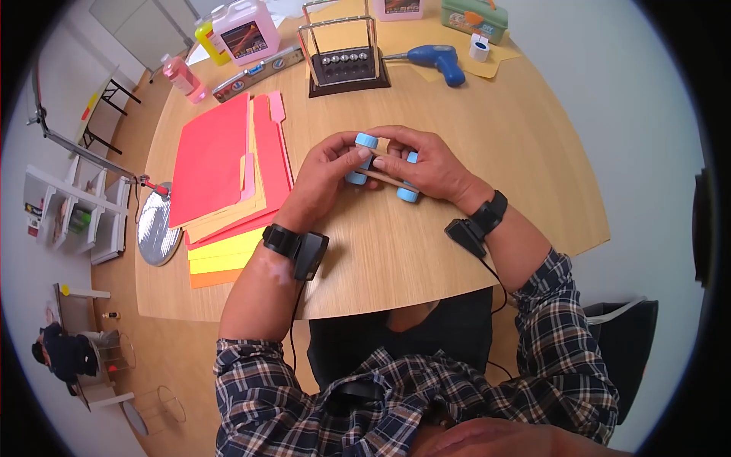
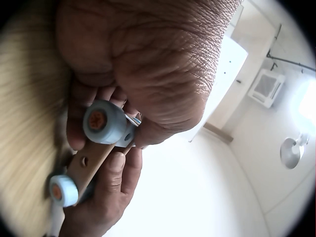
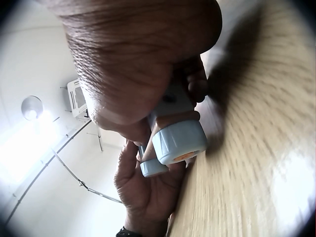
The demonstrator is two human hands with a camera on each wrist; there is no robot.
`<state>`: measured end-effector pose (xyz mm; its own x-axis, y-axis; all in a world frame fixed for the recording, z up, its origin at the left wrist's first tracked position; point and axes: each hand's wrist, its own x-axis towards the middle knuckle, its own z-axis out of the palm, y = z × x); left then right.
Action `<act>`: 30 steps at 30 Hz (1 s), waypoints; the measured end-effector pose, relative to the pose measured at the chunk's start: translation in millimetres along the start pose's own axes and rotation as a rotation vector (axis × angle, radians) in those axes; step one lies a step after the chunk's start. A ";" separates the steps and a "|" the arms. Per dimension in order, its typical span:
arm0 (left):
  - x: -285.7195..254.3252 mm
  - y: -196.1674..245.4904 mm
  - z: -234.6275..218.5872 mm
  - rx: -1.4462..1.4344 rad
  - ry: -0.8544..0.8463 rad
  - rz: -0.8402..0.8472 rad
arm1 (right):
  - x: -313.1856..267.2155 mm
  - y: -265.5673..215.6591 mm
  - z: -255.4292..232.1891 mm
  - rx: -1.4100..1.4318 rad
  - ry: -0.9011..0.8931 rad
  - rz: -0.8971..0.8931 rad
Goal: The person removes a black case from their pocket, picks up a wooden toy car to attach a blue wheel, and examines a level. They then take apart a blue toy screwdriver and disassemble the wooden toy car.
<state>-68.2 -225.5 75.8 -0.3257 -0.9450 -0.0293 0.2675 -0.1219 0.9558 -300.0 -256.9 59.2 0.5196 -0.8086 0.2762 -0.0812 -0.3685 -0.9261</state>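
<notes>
Both hands hold a small toy vehicle frame made of wooden strips point(image 1: 388, 180) with light blue wheels point(image 1: 407, 195), low over the table. My left hand point(image 1: 324, 174) pinches its left end, the thumb lying by the wheels there. On the other side my right hand point(image 1: 435, 166) grips the right end with thumb and fingers. The left wrist view shows an orange hub point(image 2: 98, 119) in a blue wheel and a hole in the wooden strip point(image 2: 88, 161). In the right wrist view a blue wheel point(image 3: 179, 141) hangs close over the tabletop. The palms hide part of the frame.
Red and yellow folders point(image 1: 209, 160) lie stacked at the left. Behind the hands stand a Newton's cradle point(image 1: 349, 85), a spirit level point(image 1: 259, 74), a blue toy drill point(image 1: 438, 58) and a green case point(image 1: 474, 21). Bottles point(image 1: 183, 78) and a pink jug point(image 1: 245, 32) occupy the back left.
</notes>
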 end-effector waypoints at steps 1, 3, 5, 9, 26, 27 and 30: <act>-0.1 -0.1 0.8 0.001 -0.002 0.001 | 0.5 1.6 0.6 -0.012 0.031 -0.014; -0.1 -0.4 1.6 0.046 0.021 -0.037 | 0.8 0.8 0.3 -0.025 0.064 -0.029; 0.0 -0.3 -0.9 0.058 -0.004 -0.053 | 0.2 -2.0 -0.8 -0.025 0.065 -0.029; 0.3 0.7 -3.2 0.043 -0.031 -0.076 | -0.9 -7.5 -1.5 0.030 0.025 0.018; -0.7 19.4 26.6 -0.503 0.008 -0.285 | 1.5 -8.3 -7.3 0.290 0.070 -0.139; -6.1 29.4 43.7 -0.511 0.251 -0.346 | 1.5 -7.9 -6.5 0.302 0.067 -0.155; -2.5 2.2 17.2 -0.601 -0.082 -0.337 | 0.1 -12.4 -4.5 0.294 0.079 -0.151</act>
<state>-82.4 -218.1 83.1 -0.5399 -0.8033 -0.2512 0.5883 -0.5736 0.5700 -302.7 -254.5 71.9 0.4384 -0.7922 0.4246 0.2469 -0.3481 -0.9044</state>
